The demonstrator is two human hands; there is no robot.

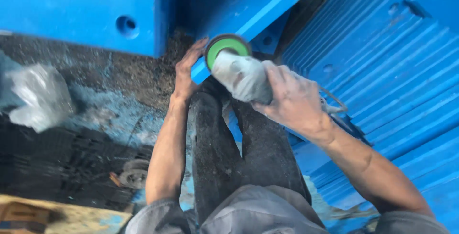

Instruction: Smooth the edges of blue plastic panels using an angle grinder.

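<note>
My right hand [291, 99] grips the dusty grey body of an angle grinder [241, 76], whose green disc [224, 48] points toward a blue painted metal bar [267, 5] slanting up to the right. My left hand [186, 71] rests with fingers spread on the lower end of that blue bar, right beside the disc. My legs in dark trousers [224, 152] show below the tool. The grinder's cable [334, 104] loops behind my right wrist.
A large blue metal block with a round hole [126, 26] fills the upper left. Stacked blue metal plates [397, 71] cover the right side. A crumpled plastic bag [36, 97] lies at left on the dirty floor. Worn discs [134, 174] and a yellow board [71, 217] sit lower left.
</note>
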